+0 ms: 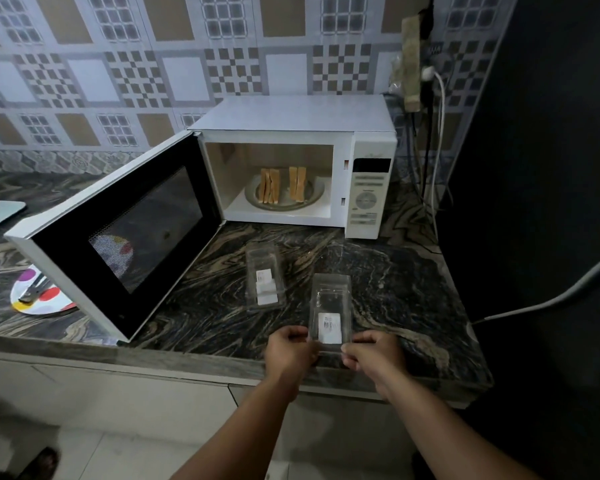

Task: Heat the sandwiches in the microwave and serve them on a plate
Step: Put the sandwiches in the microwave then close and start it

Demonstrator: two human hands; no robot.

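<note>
A white microwave point(291, 116) stands at the back of the counter with its door point(118, 233) swung wide open to the left. Two sandwiches point(270, 190) point(297, 183) stand upright on the glass turntable point(317, 194) inside. An empty clear plastic sandwich package point(264, 275) lies on the counter in front of the oven. A second clear package point(329, 306) sits near the front edge; my left hand point(290, 351) and my right hand point(373, 355) pinch its near end from either side.
A polka-dot plate point(39, 299) with metal tongs point(35, 289) lies left of the door, partly behind it. A pale board point(0, 213) sits at far left. Cables and a power strip point(413, 60) hang behind the microwave. A dark tall surface point(551, 168) bounds the right side.
</note>
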